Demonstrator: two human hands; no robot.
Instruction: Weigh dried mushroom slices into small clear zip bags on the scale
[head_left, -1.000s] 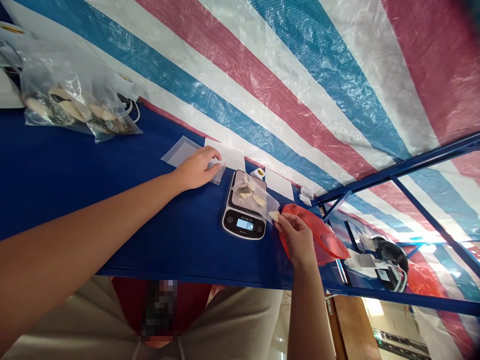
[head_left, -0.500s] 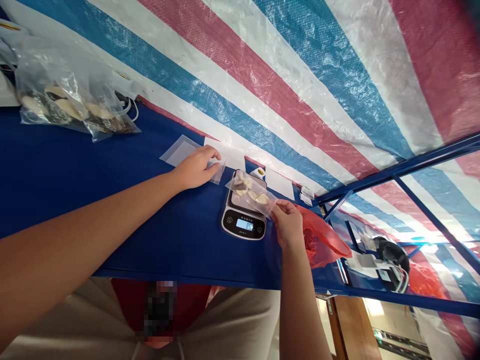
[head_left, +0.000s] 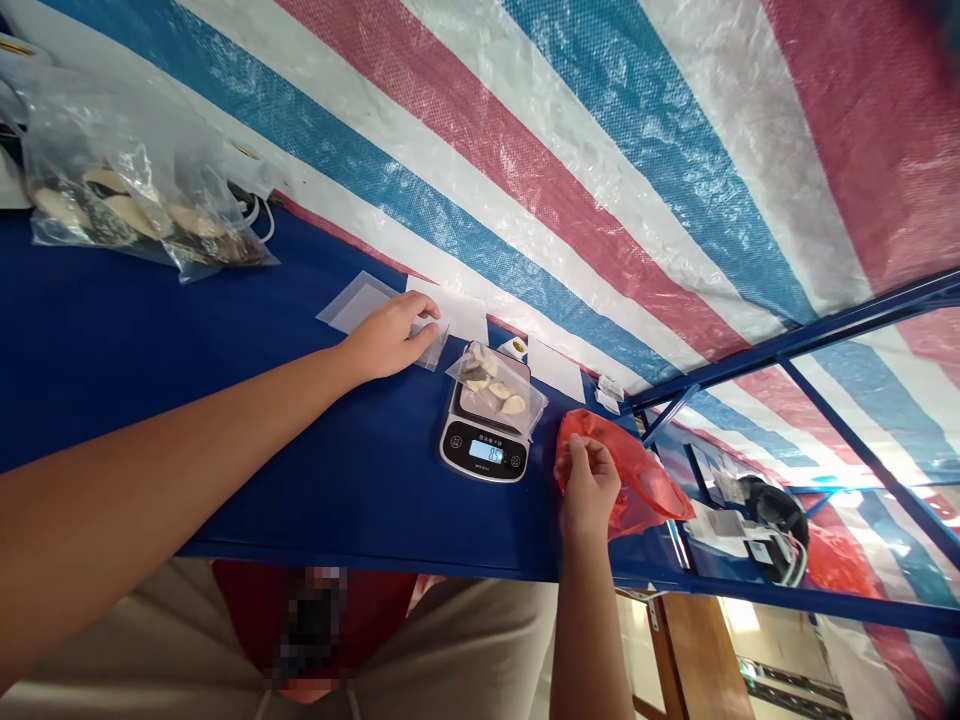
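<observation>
My left hand (head_left: 388, 338) lies at the table's far side, fingers on a small clear plastic bag (head_left: 430, 348), beside a larger clear sheet (head_left: 356, 303). My right hand (head_left: 589, 488) is curled against a crumpled red plastic bag (head_left: 622, 470). Between the hands stands a digital kitchen scale (head_left: 484, 450), its display reading about 85. A clear bag of pale pieces (head_left: 495, 390) rests on its platform, untouched by either hand. A larger clear bag of pale and dark pieces (head_left: 142, 190) lies far left.
The blue tabletop (head_left: 150, 340) meets a striped tarpaulin (head_left: 525, 200). White paper sheets (head_left: 555, 370) and small packets (head_left: 609, 395) lie behind the scale. A blue metal frame (head_left: 795, 370) runs along the right, with a black cabled object (head_left: 772, 530) beyond it.
The clear bag of pieces has left my right hand and now lies on the scale. My right hand has moved to the red bag. My left hand has barely moved.
</observation>
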